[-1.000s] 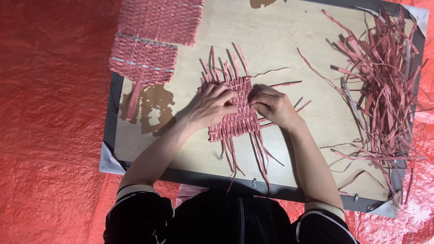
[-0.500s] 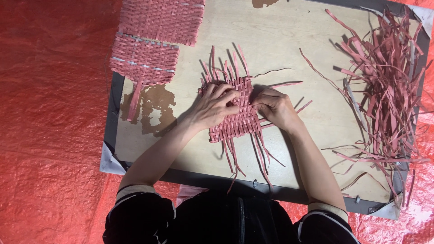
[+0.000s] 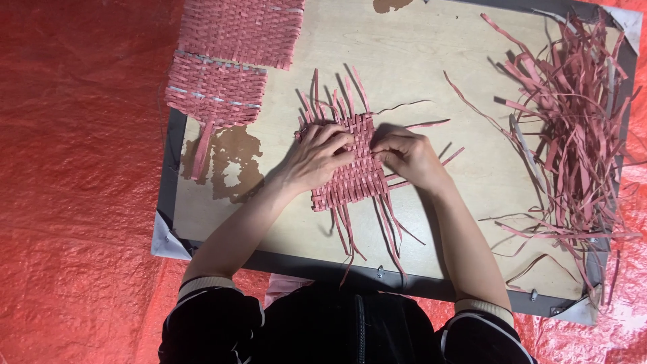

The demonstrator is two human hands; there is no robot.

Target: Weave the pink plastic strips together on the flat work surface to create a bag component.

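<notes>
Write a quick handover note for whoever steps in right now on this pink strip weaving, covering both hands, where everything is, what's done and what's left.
Left hand: pressed flat on the left part of the half-woven mat, fingers spread over the weave.
Right hand: at the mat's right edge, fingertips pinching or pushing a strip there; which one is hard to tell.
The mat lies mid-board on the wooden board. Loose strips are piled at the board's right side. Two finished woven mats lie at the top left corner.
Done: the mat's centre is woven tight.
Left: loose strip ends stick out on all sides, unwoven and untrimmed.
</notes>
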